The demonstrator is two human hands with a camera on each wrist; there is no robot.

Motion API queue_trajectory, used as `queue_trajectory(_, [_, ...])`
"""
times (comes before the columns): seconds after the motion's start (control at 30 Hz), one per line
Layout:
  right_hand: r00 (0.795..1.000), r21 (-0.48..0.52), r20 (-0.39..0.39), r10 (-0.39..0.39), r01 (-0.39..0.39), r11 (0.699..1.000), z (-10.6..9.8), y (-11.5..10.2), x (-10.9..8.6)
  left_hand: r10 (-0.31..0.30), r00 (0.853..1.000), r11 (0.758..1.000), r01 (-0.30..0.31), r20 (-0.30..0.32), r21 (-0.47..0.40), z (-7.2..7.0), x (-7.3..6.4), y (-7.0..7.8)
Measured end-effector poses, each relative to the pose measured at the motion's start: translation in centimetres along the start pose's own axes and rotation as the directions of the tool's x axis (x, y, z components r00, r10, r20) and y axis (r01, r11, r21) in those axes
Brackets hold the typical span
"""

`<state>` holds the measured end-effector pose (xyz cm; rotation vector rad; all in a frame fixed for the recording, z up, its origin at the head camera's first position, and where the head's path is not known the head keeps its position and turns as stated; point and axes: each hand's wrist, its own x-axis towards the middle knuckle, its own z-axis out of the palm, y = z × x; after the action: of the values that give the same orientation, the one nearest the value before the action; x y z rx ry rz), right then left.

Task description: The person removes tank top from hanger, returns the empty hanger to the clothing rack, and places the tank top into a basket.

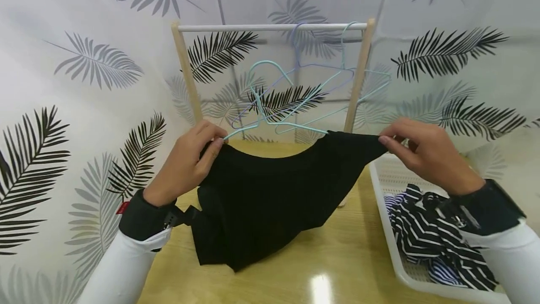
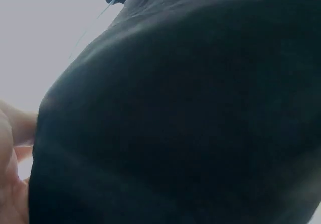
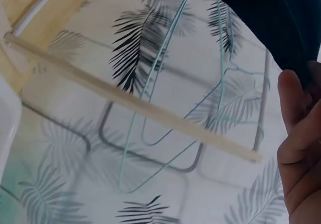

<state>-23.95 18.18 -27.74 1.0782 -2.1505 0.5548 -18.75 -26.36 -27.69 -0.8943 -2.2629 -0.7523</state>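
Note:
A black garment (image 1: pixel 270 191) hangs spread between both hands, with a light-green hanger (image 1: pixel 295 126) partly inside its neckline. My left hand (image 1: pixel 185 158) pinches the garment's left top edge together with the hanger's arm. The right hand (image 1: pixel 426 151) pinches the garment's right upper corner between thumb and fingers, holding the cloth taut out to the side. The hanger's hook points up, and its lower part is hidden by the cloth. In the left wrist view the dark cloth (image 2: pixel 175 113) fills most of the picture. The right wrist view shows the fingers (image 3: pixel 291 93) on the cloth's corner.
Behind the garment stands a rack with a white rail (image 1: pixel 270 27) and wooden posts (image 1: pixel 358 79). A purple hanger (image 1: pixel 325 65) and another green hanger (image 1: pixel 375 93) hang at its right. A white basket (image 1: pixel 386 233) with striped clothes (image 1: pixel 434 233) stands right on the wooden table (image 1: pixel 350 257).

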Motion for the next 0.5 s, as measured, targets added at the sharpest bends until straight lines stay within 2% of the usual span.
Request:
queue_trajectory(0.1, [0.998,-0.033,-0.021,0.062,-0.063,0.997,-0.3,0.7,-0.8,-0.01,0.999,1.0,0.009,-0.034,-0.014,-0.2,-0.5,-0.3])
queue_trajectory(0.2, [0.994,-0.061,-0.025,0.103,-0.105,0.993,-0.6,1.2,-1.6,0.008,0.999,1.0,-0.009,-0.045,-0.028,-0.3,-0.7,-0.3])
queue_trajectory(0.33, [0.994,-0.07,-0.037,0.107,-0.109,0.992,-0.7,1.5,-2.1,0.028,0.999,0.999,-0.028,-0.042,-0.015,-0.2,-0.8,-0.1])
queue_trajectory(0.5, [0.988,-0.095,-0.07,0.135,-0.141,0.985,-0.7,1.5,-2.6,0.014,0.999,1.0,-0.014,-0.033,-0.018,0.0,-1.2,0.1])
